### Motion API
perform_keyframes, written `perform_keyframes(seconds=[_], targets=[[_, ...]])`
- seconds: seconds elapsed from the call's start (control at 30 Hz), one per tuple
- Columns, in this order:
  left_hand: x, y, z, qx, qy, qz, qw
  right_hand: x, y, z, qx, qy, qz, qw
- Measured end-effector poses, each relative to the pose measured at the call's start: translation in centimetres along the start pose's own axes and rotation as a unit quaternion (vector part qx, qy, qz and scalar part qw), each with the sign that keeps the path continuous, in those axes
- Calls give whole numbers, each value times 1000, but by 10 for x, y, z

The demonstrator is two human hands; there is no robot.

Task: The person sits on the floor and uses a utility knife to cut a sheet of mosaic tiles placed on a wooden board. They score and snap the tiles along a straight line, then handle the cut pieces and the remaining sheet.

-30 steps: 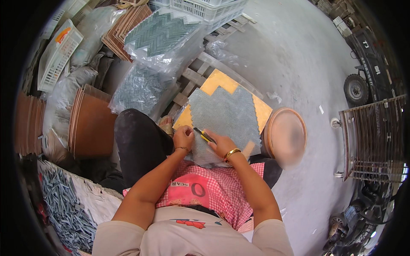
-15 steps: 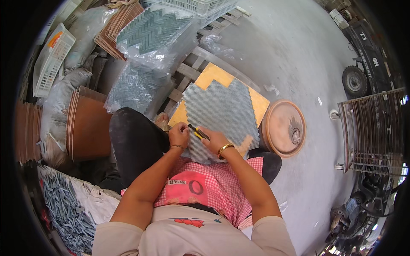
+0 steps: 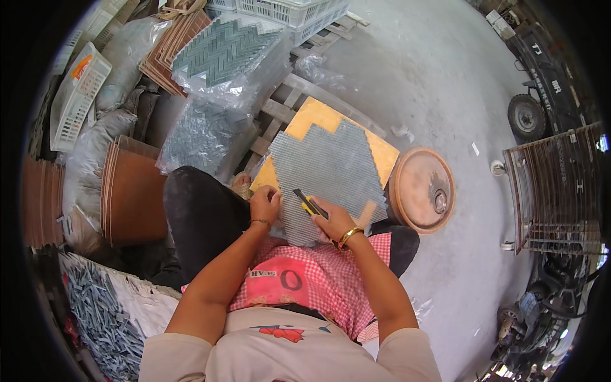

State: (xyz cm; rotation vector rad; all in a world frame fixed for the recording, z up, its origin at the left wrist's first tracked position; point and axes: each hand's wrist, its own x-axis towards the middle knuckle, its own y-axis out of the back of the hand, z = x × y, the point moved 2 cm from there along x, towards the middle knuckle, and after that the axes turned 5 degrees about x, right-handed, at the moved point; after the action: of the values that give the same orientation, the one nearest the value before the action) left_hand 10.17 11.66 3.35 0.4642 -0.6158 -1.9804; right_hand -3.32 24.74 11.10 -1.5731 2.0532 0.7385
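Note:
A grey mesh-backed mosaic sheet point(image 3: 328, 165) with zigzag edges lies over a yellow board point(image 3: 318, 113) in front of my lap. My right hand point(image 3: 337, 223) is wrapped round a black and yellow utility knife point(image 3: 312, 206), its tip pointing up and left above the sheet. Beside the sheet's left edge, my left hand point(image 3: 264, 205) is closed with its fingertips pressed together. Whatever is between those fingertips is too small to make out. A pale tan patch point(image 3: 366, 213) shows on the sheet's lower right.
A round orange-brown lid point(image 3: 421, 191) stands right of the board. Plastic-wrapped stacks of herringbone tile point(image 3: 229, 54) sit on a pallet point(image 3: 280, 109) at the far left. Brown boards point(image 3: 130, 194) lean nearby. Loose tile strips point(image 3: 102, 312) fill a sack at lower left. A wheeled rack point(image 3: 554, 194) is at right.
My right hand has drawn the knife right and slightly down, away from my left hand. The left hand stays near the sheet's left edge, having shifted only slightly.

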Motion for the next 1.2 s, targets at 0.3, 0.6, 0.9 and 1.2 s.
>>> perform_keyframes(seconds=[0.3,0.6,0.9,1.2], targets=[[-8,-14,-2,74,99,-11,992,-5,-5,27,72,93,50,992],[-1,-15,-6,50,181,-32,982,-1,-9,24,30,112,67,991],[-6,-11,-2,38,60,-27,997,21,-21,31,-141,143,94,975],[-10,-14,-6,72,-4,31,997,25,-22,28,-212,120,55,968]])
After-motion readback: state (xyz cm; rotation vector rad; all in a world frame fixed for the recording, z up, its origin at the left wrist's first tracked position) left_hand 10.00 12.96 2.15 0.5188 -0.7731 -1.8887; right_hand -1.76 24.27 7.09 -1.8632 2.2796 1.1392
